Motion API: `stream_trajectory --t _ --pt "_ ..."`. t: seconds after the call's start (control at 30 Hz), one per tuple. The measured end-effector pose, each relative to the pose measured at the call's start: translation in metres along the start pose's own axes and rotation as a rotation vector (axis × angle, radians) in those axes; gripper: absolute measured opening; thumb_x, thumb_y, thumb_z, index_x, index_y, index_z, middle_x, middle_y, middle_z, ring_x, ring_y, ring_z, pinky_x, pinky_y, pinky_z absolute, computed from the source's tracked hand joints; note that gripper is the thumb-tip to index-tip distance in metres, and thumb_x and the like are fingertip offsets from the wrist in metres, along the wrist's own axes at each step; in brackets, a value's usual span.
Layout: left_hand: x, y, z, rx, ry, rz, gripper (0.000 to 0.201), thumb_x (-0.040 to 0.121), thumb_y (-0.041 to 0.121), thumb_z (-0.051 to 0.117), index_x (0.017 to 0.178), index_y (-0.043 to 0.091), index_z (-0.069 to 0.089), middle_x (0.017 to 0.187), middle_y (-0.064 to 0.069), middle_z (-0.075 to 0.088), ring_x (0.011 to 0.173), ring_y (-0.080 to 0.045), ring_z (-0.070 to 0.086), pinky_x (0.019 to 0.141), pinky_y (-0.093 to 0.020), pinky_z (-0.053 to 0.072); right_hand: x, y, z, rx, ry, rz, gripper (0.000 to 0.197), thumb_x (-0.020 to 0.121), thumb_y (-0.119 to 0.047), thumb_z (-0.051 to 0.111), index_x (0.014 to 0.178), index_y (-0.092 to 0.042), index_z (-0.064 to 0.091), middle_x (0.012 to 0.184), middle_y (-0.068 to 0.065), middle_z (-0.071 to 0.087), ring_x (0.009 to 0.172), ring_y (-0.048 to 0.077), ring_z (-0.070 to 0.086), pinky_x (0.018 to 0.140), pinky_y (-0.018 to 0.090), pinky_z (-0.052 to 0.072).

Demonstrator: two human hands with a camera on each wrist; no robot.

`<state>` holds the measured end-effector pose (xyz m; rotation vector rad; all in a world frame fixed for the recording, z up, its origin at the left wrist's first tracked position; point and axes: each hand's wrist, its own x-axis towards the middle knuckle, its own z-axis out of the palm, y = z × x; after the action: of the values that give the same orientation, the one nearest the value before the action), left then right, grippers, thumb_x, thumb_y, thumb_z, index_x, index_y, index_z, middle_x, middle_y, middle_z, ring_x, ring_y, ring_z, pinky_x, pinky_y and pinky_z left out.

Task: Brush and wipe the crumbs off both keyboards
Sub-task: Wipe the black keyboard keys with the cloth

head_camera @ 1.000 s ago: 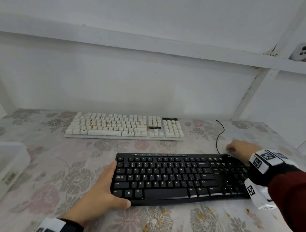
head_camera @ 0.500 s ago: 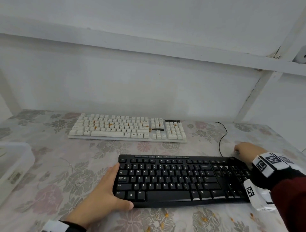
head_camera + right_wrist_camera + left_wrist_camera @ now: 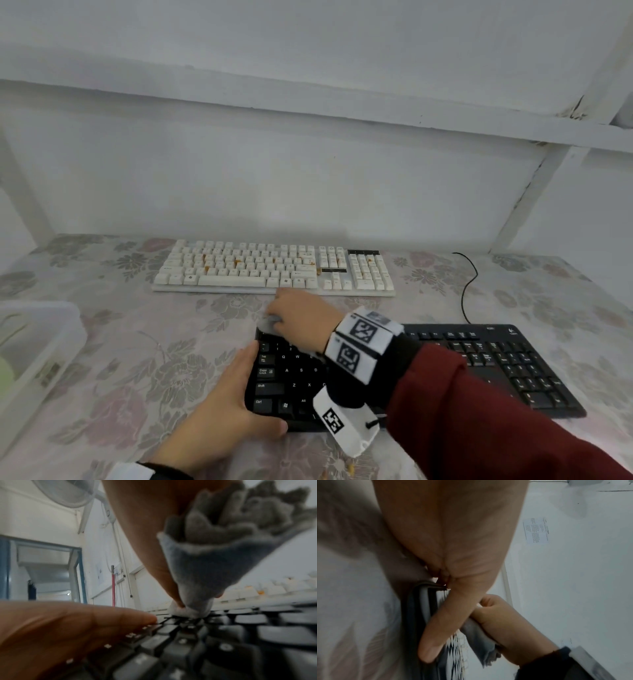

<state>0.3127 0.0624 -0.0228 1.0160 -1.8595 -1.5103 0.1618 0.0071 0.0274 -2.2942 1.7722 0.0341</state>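
Grip, right hand [image 3: 301, 317]: fingers bunched round a grey cloth [image 3: 214, 563], cloth pressed to the far-left corner of the black keyboard [image 3: 513, 370]
Grip, left hand [image 3: 222, 411]: fingers extended flat along the black keyboard's left end, thumb along its near edge, bracing it and closed round nothing. Black keyboard: flat on the floral-covered table [image 3: 120, 359], nearest the person, mid-section hidden under the right forearm in a dark red sleeve [image 3: 496, 428]. A few orange crumbs [image 3: 349, 466] on the table just in front of it. Clear plastic box [image 3: 37, 346]: left edge of table, well apart from both keyboards. White keyboard [image 3: 274, 269]: farther back near the wall, parallel to the black one, orange crumbs scattered among its keys. Black cable [image 3: 467, 284]: runs back from the black keyboard's far-right corner
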Motion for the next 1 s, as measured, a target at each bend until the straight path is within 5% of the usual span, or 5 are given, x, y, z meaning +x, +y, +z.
stream_trajectory --t 0.17,0.33,0.47,0.73,1.0 --pt "0.0 -0.005 -0.001 -0.043 -0.009 -0.016 0.08 0.043 0.017 0.081 0.103 0.062 0.052 0.123 0.004 0.056 0.112 -0.014 0.058 0.096 -0.043 0.049 -0.009 0.008 0.006 -0.087 -0.033 0.023 0.019 0.094 -0.007 0.048 0.101 0.002 0.063 0.096 0.004 0.041 0.083 0.023 0.051 0.073 0.033 0.042" --pt "-0.001 -0.008 -0.001 -0.018 -0.009 -0.037 0.086 0.046 0.017 0.082 0.103 0.07 0.046 0.124 0.016 0.054 0.115 -0.004 0.054 0.1 -0.034 0.045 -0.033 0.047 0.002 -0.02 -0.055 0.146 0.03 0.094 -0.005 0.043 0.121 -0.002 0.055 0.08 -0.002 0.039 0.082 0.023 0.052 0.074 0.034 0.039" --pt "-0.001 -0.008 -0.001 -0.009 -0.016 -0.049 0.087 0.045 0.022 0.083 0.106 0.07 0.044 0.124 0.02 0.053 0.117 -0.002 0.052 0.101 -0.034 0.044 -0.057 0.084 0.003 -0.035 -0.027 0.251 0.019 0.097 -0.014 0.047 0.109 -0.009 0.061 0.109 0.0 0.052 0.086 0.019 0.055 0.08 0.029 0.048" --pt "-0.003 -0.006 0.0 0.01 0.009 -0.026 0.086 0.05 0.016 0.08 0.101 0.073 0.043 0.12 0.025 0.052 0.114 0.004 0.05 0.097 -0.025 0.042 -0.075 0.112 -0.017 -0.161 -0.089 0.495 0.029 0.096 -0.011 0.044 0.068 -0.011 0.044 0.073 -0.004 0.04 0.061 0.012 0.044 0.055 0.017 0.032" --pt "-0.003 0.002 0.001 -0.029 0.005 -0.017 0.079 0.047 0.01 0.079 0.091 0.069 0.051 0.118 0.008 0.058 0.105 -0.007 0.059 0.084 -0.028 0.052 -0.013 0.0 -0.01 -0.042 -0.111 0.123 0.028 0.097 -0.022 0.048 0.073 -0.009 0.05 0.097 0.006 0.052 0.079 0.018 0.055 0.083 0.031 0.053"
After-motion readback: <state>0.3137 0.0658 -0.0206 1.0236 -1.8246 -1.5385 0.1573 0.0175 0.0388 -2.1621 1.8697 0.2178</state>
